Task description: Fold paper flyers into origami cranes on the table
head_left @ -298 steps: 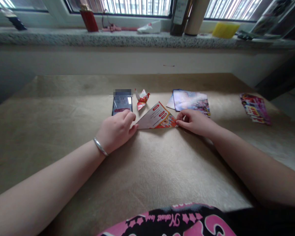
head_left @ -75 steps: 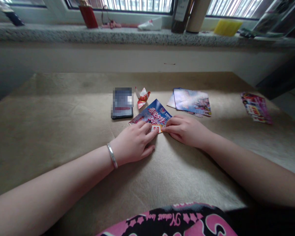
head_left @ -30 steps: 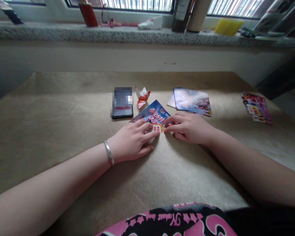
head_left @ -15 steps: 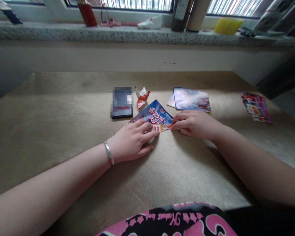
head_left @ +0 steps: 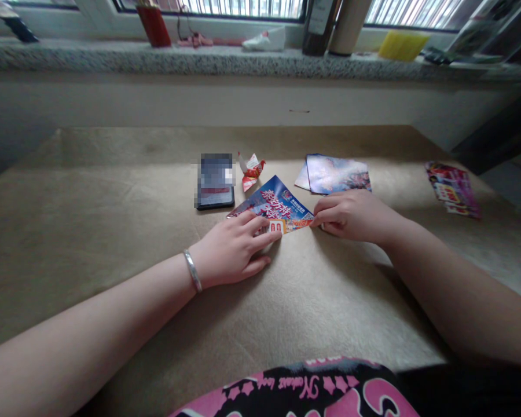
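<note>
The left hand (head_left: 237, 249) is nearest on the desk (head_left: 243, 330), its grip loose and open, fingers spread over the near edge of a folded paper triangle (head_left: 278, 200). At the triangle's right corner, the right hand (head_left: 351, 214) bunches its fingertips; whether that grip pinches or only presses, I cannot tell. Too light a left-hand press could let a rightward tug skew the fold. Just beyond, a phone (head_left: 219, 200) and red paper bird (head_left: 252, 172) crowd the triangle; sliding it farther could topple the bird.
</note>
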The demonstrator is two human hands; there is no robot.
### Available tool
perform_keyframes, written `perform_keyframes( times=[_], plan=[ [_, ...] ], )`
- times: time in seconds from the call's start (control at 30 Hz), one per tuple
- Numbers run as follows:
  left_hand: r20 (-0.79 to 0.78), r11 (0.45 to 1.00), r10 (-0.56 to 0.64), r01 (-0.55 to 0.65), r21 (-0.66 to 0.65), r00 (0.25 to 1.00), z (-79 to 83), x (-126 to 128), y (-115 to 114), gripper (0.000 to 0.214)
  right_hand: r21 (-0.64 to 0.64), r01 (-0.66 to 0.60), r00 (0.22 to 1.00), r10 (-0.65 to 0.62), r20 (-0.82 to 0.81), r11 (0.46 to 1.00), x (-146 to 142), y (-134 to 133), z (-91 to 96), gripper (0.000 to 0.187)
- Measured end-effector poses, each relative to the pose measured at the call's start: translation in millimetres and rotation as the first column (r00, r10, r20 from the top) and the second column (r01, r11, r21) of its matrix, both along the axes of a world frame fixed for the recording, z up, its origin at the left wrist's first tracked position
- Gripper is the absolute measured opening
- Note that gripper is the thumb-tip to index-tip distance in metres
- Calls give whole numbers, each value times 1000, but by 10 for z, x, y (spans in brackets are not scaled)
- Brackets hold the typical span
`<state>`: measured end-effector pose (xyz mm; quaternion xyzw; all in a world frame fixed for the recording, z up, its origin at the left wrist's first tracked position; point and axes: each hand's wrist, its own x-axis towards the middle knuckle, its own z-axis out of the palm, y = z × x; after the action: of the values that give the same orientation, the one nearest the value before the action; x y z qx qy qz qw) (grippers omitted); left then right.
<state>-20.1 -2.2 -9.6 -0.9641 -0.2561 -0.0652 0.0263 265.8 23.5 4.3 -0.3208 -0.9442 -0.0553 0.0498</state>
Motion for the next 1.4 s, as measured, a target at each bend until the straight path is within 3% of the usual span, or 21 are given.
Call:
perform_keyframes(
  times=[0.3, 0.77, 1.2, 1.4],
  plan=[
    [-4, 1000, 5, -5, -2, 1000, -16, -18, -2, 44, -45, 61, 998, -60, 17, 997, 93, 28, 11, 27],
    [-1, 1000, 6, -6, -13, 1000, -32, -14, 0, 44, -78, 40, 998, -37, 46, 996, 136, 54, 52, 29],
    [24, 1000, -12, 12, 8, 1000, -27, -24, 6, 43, -146, 63, 997, -70, -39, 987, 199, 99, 27, 30],
    [16, 1000, -12, 12, 10, 1000, -33, -26, 11, 44, -69, 104, 995, -104, 2, 992, 180, 61, 14, 25]
  ],
)
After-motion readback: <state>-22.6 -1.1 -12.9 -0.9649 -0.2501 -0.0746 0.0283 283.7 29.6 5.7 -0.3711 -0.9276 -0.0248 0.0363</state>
